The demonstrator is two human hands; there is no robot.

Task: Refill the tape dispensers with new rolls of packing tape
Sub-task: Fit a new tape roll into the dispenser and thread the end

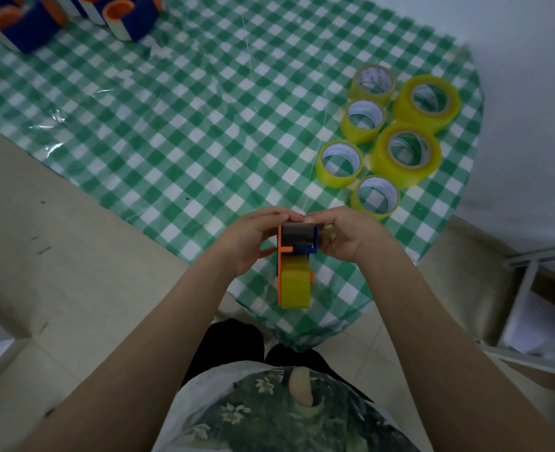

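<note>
Blue-and-orange plastic makes up the handheld tape dispenser (297, 246), which is held in the air over the near edge of the table, above the person's lap. A yellowish roll of packing tape (295, 288) sits in its rear cradle, against the orange side plate. The left hand (253, 239) grips the dispenser from the left, fingers curled over its dark front roller. The right hand (351, 233) is just beside the blue end of the dispenser, its fingers curled in and pinching a crumpled bit of clear tape (330, 234).

A green-and-white checked plastic tablecloth (204, 125) covers the table. On its right side six loose yellowish tape rolls (379, 159) lie flat in a tight cluster, two thick and four thin, well apart from the hands. At the far left corner stand more blue dispensers (31, 31), blurred, their orange hubs showing. Beige floor tiles (57, 256) lie to the left, and a white metal frame (530, 288) stands at the right.
</note>
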